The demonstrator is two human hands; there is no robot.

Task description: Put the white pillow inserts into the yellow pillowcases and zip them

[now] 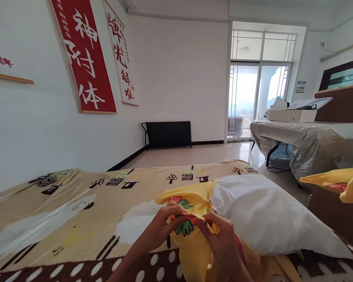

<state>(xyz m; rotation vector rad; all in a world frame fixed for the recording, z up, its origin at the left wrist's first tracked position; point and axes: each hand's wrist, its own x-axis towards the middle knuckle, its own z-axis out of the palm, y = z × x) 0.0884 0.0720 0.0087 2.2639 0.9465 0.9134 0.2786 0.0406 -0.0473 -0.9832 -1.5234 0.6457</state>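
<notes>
A yellow pillowcase (194, 250) with a green and red-pink print lies bunched on the bed in front of me. My left hand (172, 219) pinches its printed cloth between thumb and fingers. On the right side of the same fold, my right hand (220, 235) grips the fabric too, close to the left. Just right of the hands rests a white pillow (270, 211), whose left end meets the yellow cloth. Whether that end sits inside the pillowcase is hidden by the folds. Some yellow fabric also runs under the pillow's near edge.
Under everything spreads a beige patterned blanket (106, 211) with a brown dotted border. More yellow cloth (326, 180) sits at the right edge on a brown box. Behind it stands a table with a silvery cover (308, 145), carrying boxes. A black folded frame (168, 134) leans by the far wall.
</notes>
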